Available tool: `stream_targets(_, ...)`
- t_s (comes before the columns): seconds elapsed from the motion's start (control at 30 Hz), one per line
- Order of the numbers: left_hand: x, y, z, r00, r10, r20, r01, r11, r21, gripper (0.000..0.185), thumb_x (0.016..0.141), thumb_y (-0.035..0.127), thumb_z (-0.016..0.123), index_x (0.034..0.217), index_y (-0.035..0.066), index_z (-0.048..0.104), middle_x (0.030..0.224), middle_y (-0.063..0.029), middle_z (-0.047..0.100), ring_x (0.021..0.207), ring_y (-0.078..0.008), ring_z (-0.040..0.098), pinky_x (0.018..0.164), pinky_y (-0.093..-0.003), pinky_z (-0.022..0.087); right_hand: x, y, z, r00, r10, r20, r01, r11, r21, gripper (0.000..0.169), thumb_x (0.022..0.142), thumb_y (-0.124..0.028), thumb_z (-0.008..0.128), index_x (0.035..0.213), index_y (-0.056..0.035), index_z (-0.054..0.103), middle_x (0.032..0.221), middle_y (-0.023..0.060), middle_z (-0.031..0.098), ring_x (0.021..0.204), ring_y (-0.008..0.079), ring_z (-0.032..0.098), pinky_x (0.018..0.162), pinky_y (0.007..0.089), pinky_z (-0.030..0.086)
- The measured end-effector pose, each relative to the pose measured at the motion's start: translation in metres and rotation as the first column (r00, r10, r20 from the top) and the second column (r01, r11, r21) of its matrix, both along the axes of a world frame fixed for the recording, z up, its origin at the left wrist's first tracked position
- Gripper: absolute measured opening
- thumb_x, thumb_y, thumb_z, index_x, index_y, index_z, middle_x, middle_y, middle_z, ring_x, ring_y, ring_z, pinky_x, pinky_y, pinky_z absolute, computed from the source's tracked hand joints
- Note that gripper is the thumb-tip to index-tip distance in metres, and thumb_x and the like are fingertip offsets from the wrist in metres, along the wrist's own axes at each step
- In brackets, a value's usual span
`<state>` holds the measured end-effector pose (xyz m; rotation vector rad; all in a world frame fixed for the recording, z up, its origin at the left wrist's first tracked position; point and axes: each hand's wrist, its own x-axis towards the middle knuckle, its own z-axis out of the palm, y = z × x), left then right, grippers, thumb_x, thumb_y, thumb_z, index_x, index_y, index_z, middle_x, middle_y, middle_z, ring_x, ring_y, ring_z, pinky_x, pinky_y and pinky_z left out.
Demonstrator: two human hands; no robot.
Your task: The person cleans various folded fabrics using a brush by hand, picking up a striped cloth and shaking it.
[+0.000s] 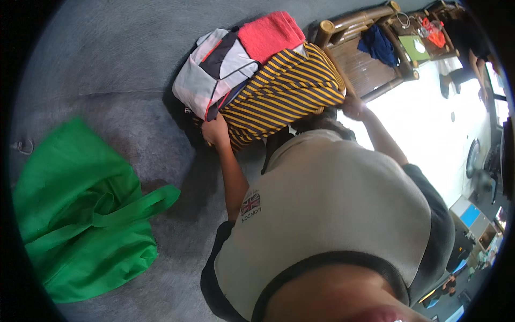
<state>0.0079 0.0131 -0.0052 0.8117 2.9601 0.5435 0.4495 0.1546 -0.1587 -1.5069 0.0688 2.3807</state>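
Note:
A pile of folded clothes lies before me against the grey surface. Its lower, larger part is a black-and-yellow striped cloth (281, 98). Upon that rests a white, pink and grey garment (209, 76) with red piping, beside a folded coral-red towel (271, 36). My left hand (217, 129) grips the pile's near left corner, where the piped garment and striped cloth meet; its fingertips are partly hidden. At the opposite end, my right hand (353, 108) is closed at the striped cloth's right corner, somewhat blurred.
A green fabric bag (80, 249) with a strap lies at left on the grey floor (112, 52). Right of the pile stands a bamboo chair (362, 64) bearing a dark blue cloth (378, 45). People, a fan (474, 157) and furniture appear along the right rim.

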Motion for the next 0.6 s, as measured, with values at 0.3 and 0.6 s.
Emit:
stream_targets(0.3,-0.005,0.0,-0.018,0.991,0.04,-0.128,-0.048,0.997,-0.059,0.049,0.075,0.037,0.051,0.073,-0.01,0.063,0.076,-0.0305,0.06,0.071,-0.0436,0.059,0.066,-0.05,0.045,0.023,0.048,0.06,0.813,-0.278,-0.512,0.184,0.956,-0.226,0.027,0.096,-0.013,0.024,0.109,0.0014,0.043,0.066,0.0007,0.042,0.048,0.0055,0.04,0.041,0.017,0.035)
stream_targets(0.6,0.015,0.008,0.002,0.992,0.038,-0.116,-0.044,0.998,-0.043,0.043,0.073,0.034,0.051,0.075,-0.007,0.063,0.077,-0.029,0.061,0.072,-0.0444,0.058,0.066,-0.0504,0.044,0.005,0.132,0.095,0.696,-0.333,-0.636,0.287,0.941,-0.179,0.018,0.094,-0.011,0.032,0.078,-0.002,0.036,0.063,0.0009,0.038,0.046,0.0076,0.038,0.041,0.019,0.036)
